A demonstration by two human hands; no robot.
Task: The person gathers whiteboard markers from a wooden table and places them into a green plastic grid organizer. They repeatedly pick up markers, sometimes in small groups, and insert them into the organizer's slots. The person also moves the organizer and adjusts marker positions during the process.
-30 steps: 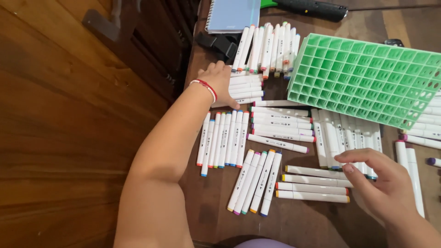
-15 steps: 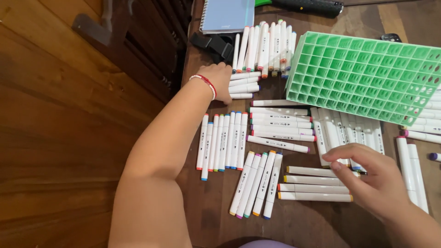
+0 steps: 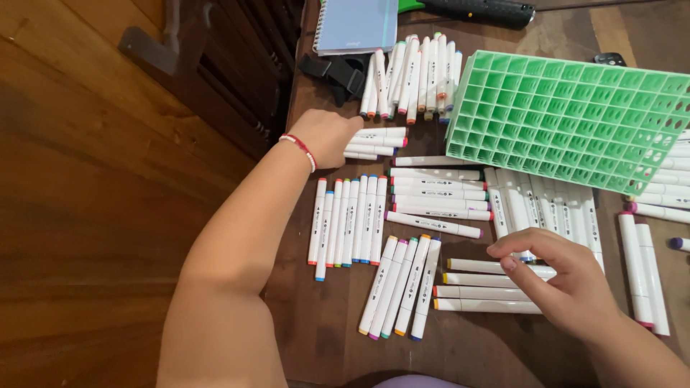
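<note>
Since a second ago my left hand (image 3: 327, 136) has slid back toward the tabletop's left edge, curling its grip onto the ends of a short stack of white markers (image 3: 374, 142), while my right hand (image 3: 568, 276) has crept leftward over the lower rows. The left grip is closed loosely on that stack's left ends; I cannot tell whether it truly pinches any one marker. The right hand is half open, fingertips (image 3: 507, 260) touching the upper marker of the four horizontal markers (image 3: 481, 286), holding nothing that I can see. That stack lies with its long axis left to right, pointing away from the left palm toward the green grid rack (image 3: 575, 115), so the left hand is plainly the nearer one. Just below it stands a row of upright-lying markers (image 3: 348, 219), and beyond its far side another bundle (image 3: 413, 72) beside a blue spiral notebook (image 3: 356, 21) and a black clip (image 3: 334, 70). Open tabletop (image 3: 316, 316) shows only along the near left edge; a wooden floor (image 3: 93, 215) drops away left of that, so there is little room to sweep sideways.
</note>
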